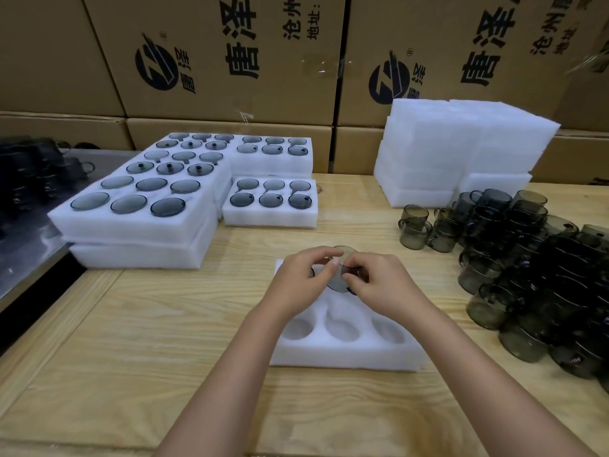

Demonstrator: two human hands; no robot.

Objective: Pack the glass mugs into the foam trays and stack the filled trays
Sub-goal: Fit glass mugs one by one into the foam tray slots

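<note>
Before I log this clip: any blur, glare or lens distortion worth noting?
Head view: soft even light, faint shadows; wide-angle bowing tilts the cardboard cartons; clear tape on them glints; the glass mug pinched between left hand and right hand is blurred.

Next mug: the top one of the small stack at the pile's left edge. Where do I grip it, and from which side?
Pinch the top mug by its rim, coming from above and the left. It stands upright, mouth up, on a lower mug, so it should lift straight off. Bare table lies to its left; the pile crowds its right. I cannot make out its handle.
</note>
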